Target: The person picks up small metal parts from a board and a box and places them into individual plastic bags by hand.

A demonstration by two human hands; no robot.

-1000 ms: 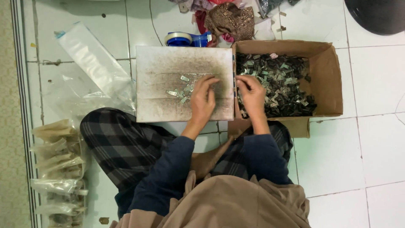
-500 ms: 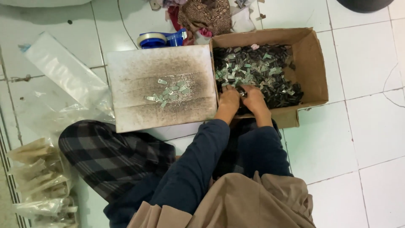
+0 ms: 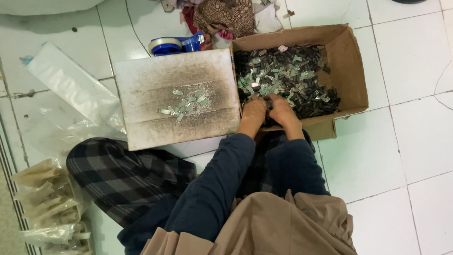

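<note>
Both of our hands sit inside the cardboard box (image 3: pixel 347 61), side by side at its near edge: our left hand (image 3: pixel 253 112) and our right hand (image 3: pixel 283 111) are pressed close together, fingers curled down into the heap of small metal pieces (image 3: pixel 288 78). The fingers are buried among the pieces, so we cannot tell whether either hand is gripping anything or just resting curled.

A second ago our left hand lay out on the grey board (image 3: pixel 177 99), right by the small pile of pieces (image 3: pixel 185 105) gathered there, while our right hand was in the box. Half a second ago the left had already crossed over beside the right, and the two are in much the same spot now. The small pile on the board looks unchanged.

The board rests on the white tiled floor (image 3: pixel 415 151) just left of the box, touching its side. Behind the board lies a blue tape dispenser (image 3: pixel 177 45), with a heap of patterned cloth (image 3: pixel 224 16) beyond it. Clear plastic bags (image 3: pixel 71 85) lie on the floor to the left, and our checked trouser leg (image 3: pixel 122 174) is folded beneath the board's near edge.
</note>
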